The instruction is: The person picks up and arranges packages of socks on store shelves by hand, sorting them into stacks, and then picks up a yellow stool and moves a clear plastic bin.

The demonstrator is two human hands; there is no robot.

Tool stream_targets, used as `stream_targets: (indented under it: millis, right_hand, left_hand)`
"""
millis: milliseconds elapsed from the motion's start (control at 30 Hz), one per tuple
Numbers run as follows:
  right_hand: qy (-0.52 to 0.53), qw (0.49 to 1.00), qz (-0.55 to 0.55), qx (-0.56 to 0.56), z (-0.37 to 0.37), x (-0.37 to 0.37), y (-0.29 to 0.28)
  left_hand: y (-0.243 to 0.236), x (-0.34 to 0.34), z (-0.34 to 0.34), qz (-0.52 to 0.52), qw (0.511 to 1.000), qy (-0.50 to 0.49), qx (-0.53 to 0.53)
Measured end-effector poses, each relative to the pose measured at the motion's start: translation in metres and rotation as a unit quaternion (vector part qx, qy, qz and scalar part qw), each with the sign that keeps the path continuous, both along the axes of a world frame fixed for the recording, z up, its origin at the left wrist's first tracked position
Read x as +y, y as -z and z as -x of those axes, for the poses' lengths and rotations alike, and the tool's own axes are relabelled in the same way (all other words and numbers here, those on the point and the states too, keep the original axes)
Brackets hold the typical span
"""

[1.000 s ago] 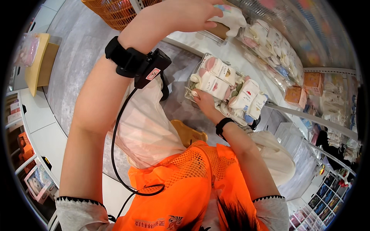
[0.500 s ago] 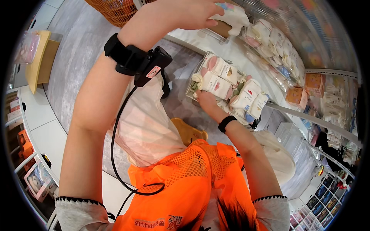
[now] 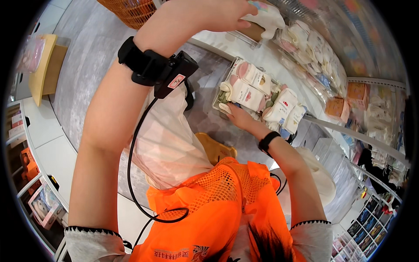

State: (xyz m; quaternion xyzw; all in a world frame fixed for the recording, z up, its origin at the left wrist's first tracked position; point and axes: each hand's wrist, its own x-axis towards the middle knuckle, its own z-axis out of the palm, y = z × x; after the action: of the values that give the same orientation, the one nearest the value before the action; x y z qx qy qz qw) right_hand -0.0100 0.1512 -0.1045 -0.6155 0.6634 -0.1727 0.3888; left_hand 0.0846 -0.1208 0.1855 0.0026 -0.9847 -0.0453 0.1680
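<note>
My left hand (image 3: 229,15) reaches across the top of the view with its fingers apart. They are beside a white cloth item (image 3: 269,21) with pastel patches on the shelf, and I see nothing gripped. Below it, a clear plastic tray (image 3: 214,101) is filled with several bundled socks (image 3: 248,94) in white, pink and green, wrapped in white paper bands. My right hand (image 3: 240,117) is at the tray's near left corner. Its fingers are closed on what looks like a white sock (image 3: 224,108), partly hidden by the hand.
A white shelf (image 3: 218,42) runs diagonally behind the tray, with bagged socks (image 3: 312,50) and small orange boxes (image 3: 337,107) on it. A wicker basket (image 3: 131,12) stands at the top left. A yellow stool-like object (image 3: 216,146) is on the floor below. A black cable (image 3: 131,174) hangs from my left wrist.
My right hand has shifted slightly right and down at the tray's corner, and a pale piece now shows at its fingertips. My left hand stays beside the white cloth item.
</note>
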Motion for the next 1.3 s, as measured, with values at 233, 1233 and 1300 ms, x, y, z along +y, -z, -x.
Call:
stream_targets:
  millis: [233, 1233, 1300]
  right_hand:
    - [-0.042, 0.991, -0.013, 0.127, 0.012, 0.017, 0.002]
    - [-0.055, 0.948, -0.135, 0.284, 0.01, 0.007, -0.024]
    - [-0.045, 0.968, -0.094, 0.228, 0.019, 0.001, -0.042]
  left_hand:
    - [-0.006, 0.002, 0.006, 0.0, 0.999, 0.001, -0.046]
    - [0.021, -0.034, 0.034, -0.095, 0.985, -0.098, -0.106]
    - [0.03, -0.048, 0.042, -0.159, 0.979, -0.12, -0.053]
